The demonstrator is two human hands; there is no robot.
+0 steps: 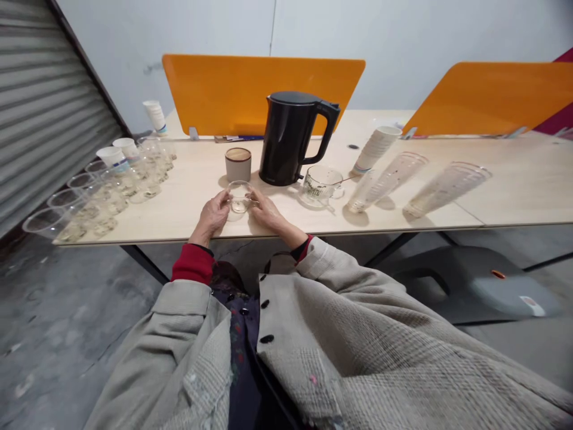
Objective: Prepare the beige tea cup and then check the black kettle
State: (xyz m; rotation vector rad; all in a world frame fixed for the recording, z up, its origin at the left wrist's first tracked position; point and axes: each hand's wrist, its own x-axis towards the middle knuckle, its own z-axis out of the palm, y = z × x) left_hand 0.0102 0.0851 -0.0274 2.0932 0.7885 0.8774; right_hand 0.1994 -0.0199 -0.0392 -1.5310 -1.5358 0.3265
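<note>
Close to the table's front edge stands a small clear glass cup [240,205]. My left hand [215,214] grips it from the left, fingertips at its side. From the right, my right hand [266,210] has its fingers closed on the same cup. Just behind the cup is a grey canister with a wooden lid [238,165]. A black electric kettle [286,140] stands behind and to the right of my hands, its handle pointing right. Right of my right hand sits a glass mug [320,186] with dark printing, on a clear saucer.
Rows of clear plastic cups [96,200] fill the table's left end, with paper cups [111,157] among them. Tilted stacks of paper cups [375,150] and clear cups [447,188] stand at the right. Orange dividers [215,92] line the back. A grey stool [474,286] is below right.
</note>
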